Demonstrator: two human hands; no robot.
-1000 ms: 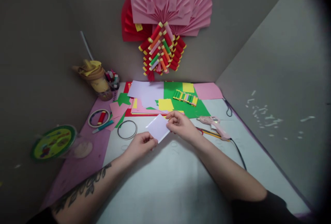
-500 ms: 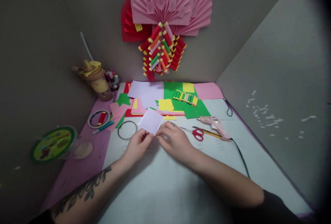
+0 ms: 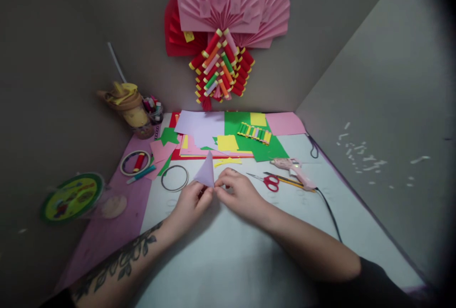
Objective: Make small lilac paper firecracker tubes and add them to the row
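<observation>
A small lavender sheet of paper (image 3: 205,172) stands up between my hands, showing as a pointed, folded or rolled shape. My left hand (image 3: 192,202) pinches its lower part between thumb and fingers. At the lower right corner, the fingertips of my right hand (image 3: 241,197) are pressed together on the same paper. To the left lies a thin ring (image 3: 175,167), and red-handled scissors (image 3: 270,183) rest right of my right hand. The side of the paper facing away from me is hidden.
Coloured paper sheets (image 3: 202,125) spread along the table's back, with a row of small paper rolls (image 3: 254,133) on green paper. A corded pink glue gun (image 3: 302,177) and pencils lie right. Tape roll (image 3: 123,163), teal pen (image 3: 141,174) and drink cup (image 3: 133,113) stand left.
The lavender paper has gone from a flat, open square to a narrow pointed shape as my hands turned or curled it. Both hands remain at nearly the same spot.
</observation>
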